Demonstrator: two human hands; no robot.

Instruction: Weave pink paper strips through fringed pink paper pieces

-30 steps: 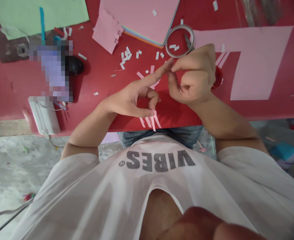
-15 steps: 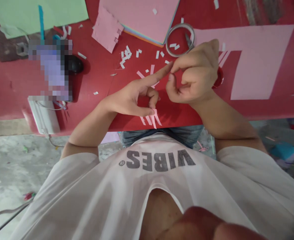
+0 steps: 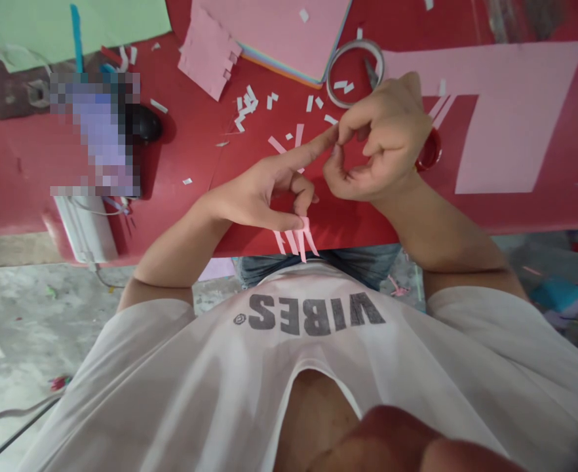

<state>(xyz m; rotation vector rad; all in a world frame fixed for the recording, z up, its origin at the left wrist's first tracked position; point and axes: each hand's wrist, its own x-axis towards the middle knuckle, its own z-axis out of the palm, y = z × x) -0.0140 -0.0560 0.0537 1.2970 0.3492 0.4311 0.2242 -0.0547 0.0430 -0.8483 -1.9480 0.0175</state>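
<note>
Pinching pink strips over table in left hand. With right hand, holding thumb and forefinger nearly together at left fingertip; cannot tell on what. Seemingly fine fingertip work; next, needing steady pinch.

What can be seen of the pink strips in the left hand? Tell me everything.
The pink strips look like thin paper, narrow and slightly splayed, with free ends toward the white shirt. The left hand pinches their upper ends, partly hiding them. In this view they overlap the near edge of the red table, the longest reaching past it.
</note>
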